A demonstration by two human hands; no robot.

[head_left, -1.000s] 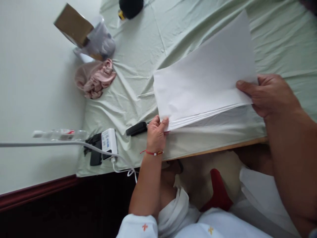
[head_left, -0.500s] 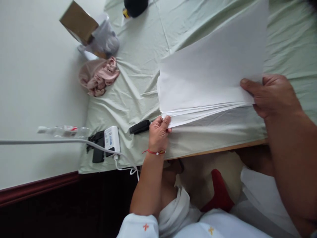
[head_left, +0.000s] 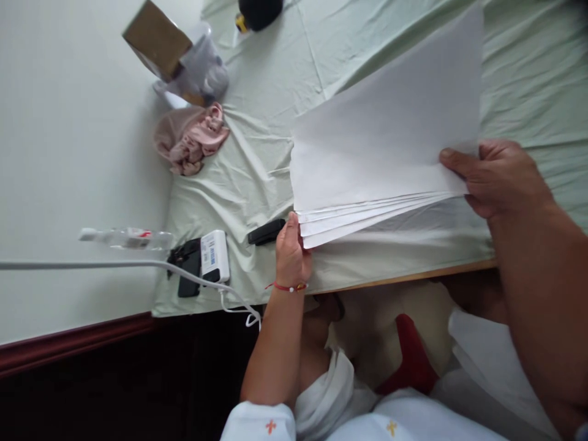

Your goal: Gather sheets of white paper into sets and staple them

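A stack of white sheets of paper is held up above the cloth-covered table, its near edges fanned into several layers. My right hand grips the stack at its right end, thumb on top and fingers underneath. At the near left corner, my left hand closes on the sheets, its thumb lying along their left edge and its other fingers mostly hidden behind. A red string bracelet circles the left wrist. Just beyond that hand lies a black elongated object, partly covered by it.
Pale green cloth covers the table. To the left are a pink cloth, a cardboard box, a clear bottle, a white power strip and a black phone. A white cable crosses the table edge.
My left thumb has shifted from atop the near corner to the sheets' left edge. The layers at that corner are fanned wider. The view has shifted slightly.
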